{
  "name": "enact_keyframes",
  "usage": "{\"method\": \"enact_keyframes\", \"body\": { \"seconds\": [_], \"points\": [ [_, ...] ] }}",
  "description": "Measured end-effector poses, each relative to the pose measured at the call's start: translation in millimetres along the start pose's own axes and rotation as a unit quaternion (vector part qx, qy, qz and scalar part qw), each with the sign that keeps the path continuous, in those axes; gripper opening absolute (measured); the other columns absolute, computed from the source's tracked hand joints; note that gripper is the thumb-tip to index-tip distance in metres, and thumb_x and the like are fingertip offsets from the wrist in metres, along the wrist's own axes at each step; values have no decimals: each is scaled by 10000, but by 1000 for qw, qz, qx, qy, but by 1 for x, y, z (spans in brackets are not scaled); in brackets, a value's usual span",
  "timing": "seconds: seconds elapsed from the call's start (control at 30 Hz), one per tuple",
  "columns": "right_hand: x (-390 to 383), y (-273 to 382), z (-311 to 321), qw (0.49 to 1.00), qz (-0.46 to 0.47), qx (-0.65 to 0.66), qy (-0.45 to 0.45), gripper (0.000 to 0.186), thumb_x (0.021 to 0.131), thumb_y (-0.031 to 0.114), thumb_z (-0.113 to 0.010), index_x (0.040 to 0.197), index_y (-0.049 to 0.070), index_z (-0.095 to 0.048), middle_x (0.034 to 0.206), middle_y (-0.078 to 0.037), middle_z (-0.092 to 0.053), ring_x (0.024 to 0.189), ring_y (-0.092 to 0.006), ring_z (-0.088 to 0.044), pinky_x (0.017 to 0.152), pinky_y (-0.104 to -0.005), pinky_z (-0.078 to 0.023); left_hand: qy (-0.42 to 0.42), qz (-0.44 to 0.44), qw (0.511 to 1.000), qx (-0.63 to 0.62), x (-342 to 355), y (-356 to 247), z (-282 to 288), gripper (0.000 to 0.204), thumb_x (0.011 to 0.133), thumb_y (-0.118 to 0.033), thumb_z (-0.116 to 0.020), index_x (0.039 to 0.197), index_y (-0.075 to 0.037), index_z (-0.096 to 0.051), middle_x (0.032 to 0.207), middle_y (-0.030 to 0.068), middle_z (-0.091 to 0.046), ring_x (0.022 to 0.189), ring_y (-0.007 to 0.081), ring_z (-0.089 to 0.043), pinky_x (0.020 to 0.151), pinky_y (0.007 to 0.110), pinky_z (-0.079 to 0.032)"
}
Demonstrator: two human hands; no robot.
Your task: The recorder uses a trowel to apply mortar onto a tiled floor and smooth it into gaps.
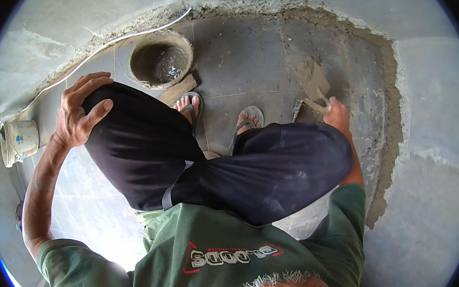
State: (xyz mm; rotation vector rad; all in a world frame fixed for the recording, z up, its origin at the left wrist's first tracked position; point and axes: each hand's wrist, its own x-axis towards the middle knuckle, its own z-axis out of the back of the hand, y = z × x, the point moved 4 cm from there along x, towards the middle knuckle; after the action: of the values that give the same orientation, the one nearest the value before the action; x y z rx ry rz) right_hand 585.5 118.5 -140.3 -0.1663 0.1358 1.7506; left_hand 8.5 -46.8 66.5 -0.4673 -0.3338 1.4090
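My left hand [82, 109] rests on my left knee, fingers stretched out and holding nothing. On the right, my right hand [336, 114] is closed round the handle of a trowel [315, 81], whose flat blade points away from me, low over the tiled floor. A lump of grey-brown mortar [304, 69] sits at the blade's far end. Just beside that hand, a shallow container [307, 113] shows only in part; my right leg hides the rest. A strip of rough mortar [392, 103] runs along the foot of the wall on the right.
A mortar-caked bucket [187, 45] with wet contents stands ahead, near a wooden board [184, 87] by my left foot. White cable [119, 39] runs along the wall's base. A whitish bucket [32, 136] lies tilted at the far left. Grey walls [434, 73] enclose the floor.
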Motion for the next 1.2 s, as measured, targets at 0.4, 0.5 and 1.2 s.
{"method": "enact_keyframes", "body": {
  "seconds": [0.4, 0.5, 1.2],
  "points": [
    [47, 165, -14, 858, 410, 145, 275, 176, 753, 106, -621, 874, -9, -563, 843, -216, -641, 784, -431, -627, 681, -499, -515, 42, 19, 998, 35, 24, 10, -2, 521, 809, -379, -627, 1089, 60, -607, 1176, 244, -591, 1073, 386, -594, 926, 447, -459],
    [58, 180, -32, 778, 437, 141, 430, 247, 723, 150, -661, 891, -18, -591, 851, -230, -639, 751, -418, -624, 678, -463, -524, 60, 33, 996, 64, 32, 10, -2, 504, 820, -383, -615, 1077, 50, -608, 1166, 270, -590, 1085, 422, -584, 930, 489, -455],
    [-100, -54, -7, 825, -313, 471, 4, 283, 891, 242, -634, 1073, 48, -538, 702, -32, -551, 521, -108, -531, 455, -263, -462, 33, -1, 998, 47, 19, 10, -8, 507, 906, -380, -584, 1150, 63, -609, 1202, 223, -608, 1141, 346, -576, 1011, 428, -406]
  ]
}}
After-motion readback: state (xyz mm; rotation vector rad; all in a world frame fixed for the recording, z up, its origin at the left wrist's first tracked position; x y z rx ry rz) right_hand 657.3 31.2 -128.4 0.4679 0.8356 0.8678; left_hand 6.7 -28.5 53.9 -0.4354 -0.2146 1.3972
